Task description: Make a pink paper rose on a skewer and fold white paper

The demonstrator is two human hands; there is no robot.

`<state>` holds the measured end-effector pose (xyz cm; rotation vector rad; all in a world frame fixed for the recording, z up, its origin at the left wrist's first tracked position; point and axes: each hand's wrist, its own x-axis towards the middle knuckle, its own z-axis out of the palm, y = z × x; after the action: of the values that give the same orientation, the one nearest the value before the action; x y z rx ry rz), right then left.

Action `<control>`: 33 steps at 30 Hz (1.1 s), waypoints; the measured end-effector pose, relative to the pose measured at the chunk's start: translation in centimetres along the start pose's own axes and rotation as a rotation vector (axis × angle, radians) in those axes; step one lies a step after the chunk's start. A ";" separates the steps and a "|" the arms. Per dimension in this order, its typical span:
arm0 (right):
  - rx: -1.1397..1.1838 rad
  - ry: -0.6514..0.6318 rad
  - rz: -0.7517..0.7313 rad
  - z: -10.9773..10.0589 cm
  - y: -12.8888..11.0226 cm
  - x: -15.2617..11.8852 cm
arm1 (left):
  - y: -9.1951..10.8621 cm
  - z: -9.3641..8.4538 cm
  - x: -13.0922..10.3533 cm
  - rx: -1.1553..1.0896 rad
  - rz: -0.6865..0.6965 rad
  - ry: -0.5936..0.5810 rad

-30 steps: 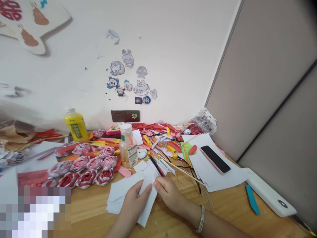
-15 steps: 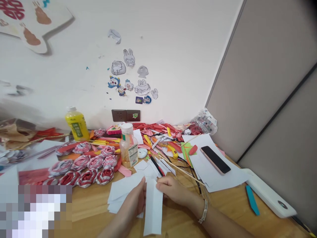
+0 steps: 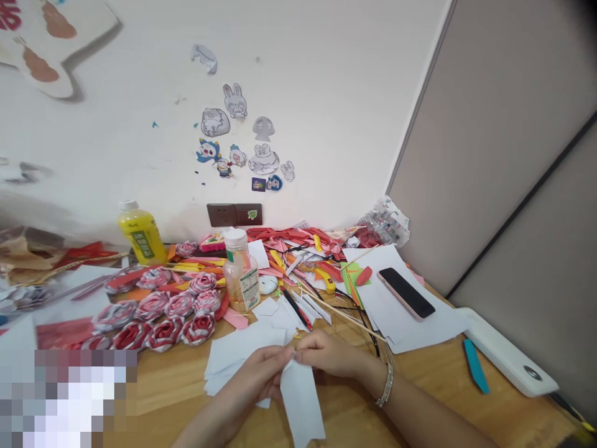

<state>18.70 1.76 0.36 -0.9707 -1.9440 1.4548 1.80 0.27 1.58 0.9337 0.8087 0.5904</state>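
Between my two hands hangs a white paper strip [image 3: 302,404], pinched at its top end and with a lengthwise crease. My left hand [image 3: 261,373] grips the strip's upper left side, thumb on top. My right hand [image 3: 326,353], with a bracelet at the wrist, pinches the upper right corner; the fingertips of both hands meet there and partly hide the folded end. Left of my hands lies a stack of white paper sheets [image 3: 233,353]. Just beyond are cut white paper pieces [image 3: 275,311] and a red-and-black pen [image 3: 298,310].
Rolled paper roses [image 3: 180,305] lie to the left. A clear bottle [image 3: 241,274] and a yellow bottle [image 3: 141,233] stand behind. Coloured paper scraps [image 3: 280,239] line the wall. To the right are a phone [image 3: 407,292], a teal object [image 3: 476,366] and a long white device [image 3: 506,354].
My left hand has moved up and right to meet the right fingertips at the strip's top end. The strip's lower end has swung to the right, and the view has shifted slightly.
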 end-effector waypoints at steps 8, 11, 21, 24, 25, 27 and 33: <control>0.100 -0.078 -0.001 -0.2 -0.5 -0.3 | 0.4 0.3 -0.4 0.206 0.033 0.007; 0.102 -0.074 -0.001 -0.2 -0.4 -0.3 | 0.6 0.6 -0.4 0.264 0.030 0.037; 0.120 -0.095 0.000 -0.1 0.1 -0.2 | 0.5 -0.1 -0.3 0.367 0.035 -0.009; 0.118 -0.116 0.013 -0.2 0.5 -0.3 | 0.6 -0.5 -0.4 0.381 0.004 -0.080; 0.116 -0.123 0.020 -0.2 0.6 -0.3 | 0.6 -0.6 -0.5 0.380 -0.001 -0.092; 0.109 -0.130 0.026 -0.2 0.7 -0.3 | 0.6 -0.7 -0.5 0.370 0.008 -0.097; 0.100 -0.083 -0.006 0.0 0.4 -0.1 | 0.4 -1.0 0.2 0.302 0.025 -0.090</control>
<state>18.88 1.75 0.00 -0.8717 -1.9098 1.5960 1.09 1.10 1.48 1.2389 0.8197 0.4511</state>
